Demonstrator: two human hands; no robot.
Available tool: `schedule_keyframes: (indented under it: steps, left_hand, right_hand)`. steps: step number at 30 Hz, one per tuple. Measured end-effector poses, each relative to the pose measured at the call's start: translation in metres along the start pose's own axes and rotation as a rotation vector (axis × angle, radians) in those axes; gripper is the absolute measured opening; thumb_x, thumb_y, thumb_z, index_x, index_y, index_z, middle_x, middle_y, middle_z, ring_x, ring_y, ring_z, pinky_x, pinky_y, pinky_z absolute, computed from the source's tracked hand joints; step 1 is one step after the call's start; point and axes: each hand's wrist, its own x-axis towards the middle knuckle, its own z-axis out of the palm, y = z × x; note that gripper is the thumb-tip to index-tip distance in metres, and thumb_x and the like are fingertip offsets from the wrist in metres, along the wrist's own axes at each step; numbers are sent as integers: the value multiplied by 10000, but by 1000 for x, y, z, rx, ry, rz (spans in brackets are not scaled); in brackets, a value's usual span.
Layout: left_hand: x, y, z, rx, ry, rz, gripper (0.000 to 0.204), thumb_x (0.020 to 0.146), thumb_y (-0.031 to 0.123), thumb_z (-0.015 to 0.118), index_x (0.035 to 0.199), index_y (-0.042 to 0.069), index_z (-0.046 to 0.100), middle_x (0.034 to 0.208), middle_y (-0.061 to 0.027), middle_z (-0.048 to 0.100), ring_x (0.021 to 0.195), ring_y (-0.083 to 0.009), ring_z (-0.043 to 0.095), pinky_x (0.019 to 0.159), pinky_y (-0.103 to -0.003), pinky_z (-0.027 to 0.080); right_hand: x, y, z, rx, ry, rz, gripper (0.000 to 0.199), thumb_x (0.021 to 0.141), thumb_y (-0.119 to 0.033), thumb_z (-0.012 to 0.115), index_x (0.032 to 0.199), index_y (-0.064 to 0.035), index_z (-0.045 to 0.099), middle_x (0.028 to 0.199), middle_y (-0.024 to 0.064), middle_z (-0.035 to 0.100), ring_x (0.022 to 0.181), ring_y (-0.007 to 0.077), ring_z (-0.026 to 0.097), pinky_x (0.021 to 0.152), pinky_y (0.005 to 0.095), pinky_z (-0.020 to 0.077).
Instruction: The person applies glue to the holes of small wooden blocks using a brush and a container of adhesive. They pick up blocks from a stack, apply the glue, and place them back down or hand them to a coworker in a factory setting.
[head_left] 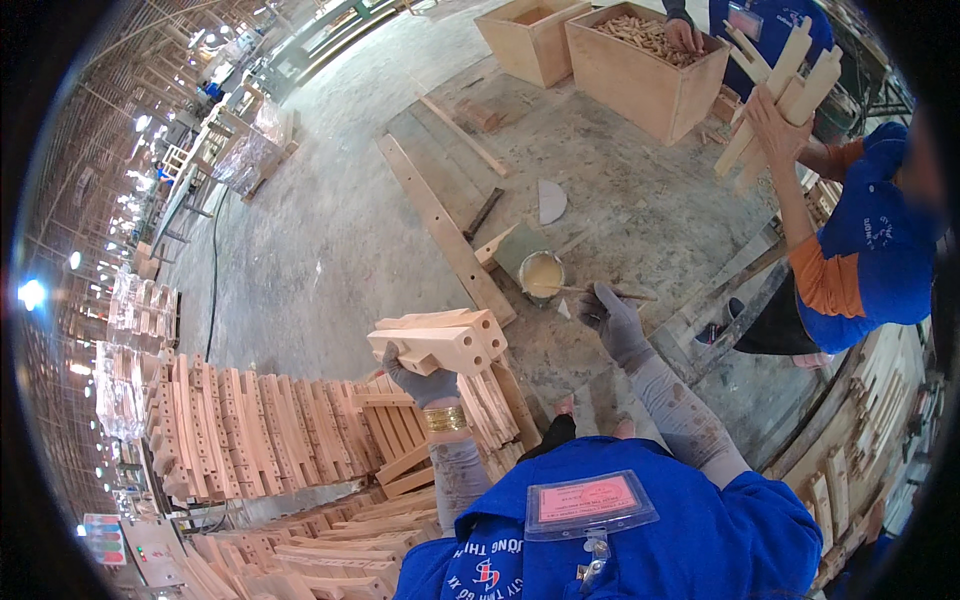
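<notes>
My left hand, in a grey glove, is wrapped round a small bundle of pale wooden pieces. Round drilled holes show in their end faces, which point to the right. In my right hand, also gloved, is a thin stick, pinched between the fingers. Its far end reaches over a round pot of cream-coloured liquid, and whether the tip dips in I cannot tell. The pot rests on a grey-green board.
Drilled wooden parts are stacked at lower left. A long holed beam crosses the middle, near a hammer-like tool. Beyond stands a wooden box of small wooden pieces, with someone's hand in it. At right a co-worker holds wooden bars.
</notes>
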Motion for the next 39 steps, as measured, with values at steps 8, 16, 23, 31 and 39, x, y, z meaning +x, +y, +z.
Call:
schedule_keyframes:
  steps: [8, 16, 23, 31, 39]
  left_hand:
    - [1, -15, 19, -16, 10, -16, 390, 773, 380, 523, 1049, 106, 545, 1070, -106, 576, 1004, -276, 568, 866, -430, 488]
    - [-10, -26, 44, 27, -13, -2, 439, 776, 410, 503, 1085, 98, 522, 1064, -116, 573, 978, -287, 581, 860, -431, 495]
    - [-21, -30, 59, 5, -55, -26, 474, 766, 414, 517, 1106, 85, 507, 1070, -132, 568, 997, -295, 577, 858, -437, 504]
    - [-33, -29, 67, 0, -101, -50, 476, 756, 385, 539, 1118, 80, 487, 1076, -144, 554, 989, -304, 577, 846, -446, 507]
    - [-38, -25, 75, -14, -140, -64, 478, 752, 391, 538, 1113, 82, 488, 1073, -142, 554, 994, -300, 574, 848, -442, 506]
  right_hand:
    - [-52, -76, 73, -226, -93, -358, 177, 896, -158, 548, 938, 5, 601, 778, 82, 622, 641, 141, 594, 576, 262, 490]
    - [-115, -117, 118, -570, -285, -675, 131, 881, -75, 540, 883, 36, 610, 722, 84, 626, 610, 114, 593, 563, 232, 497]
    - [-132, -124, 125, -600, -357, -730, 84, 851, -25, 594, 900, 30, 633, 735, 50, 635, 636, 58, 565, 559, 185, 456]
    - [-138, -124, 126, -763, -432, -826, 91, 841, -33, 611, 903, 31, 629, 753, 60, 646, 645, 70, 579, 567, 196, 467]
    - [-145, -123, 129, -680, -359, -781, 99, 845, -60, 619, 890, 27, 636, 736, 49, 649, 629, 74, 589, 552, 197, 465]
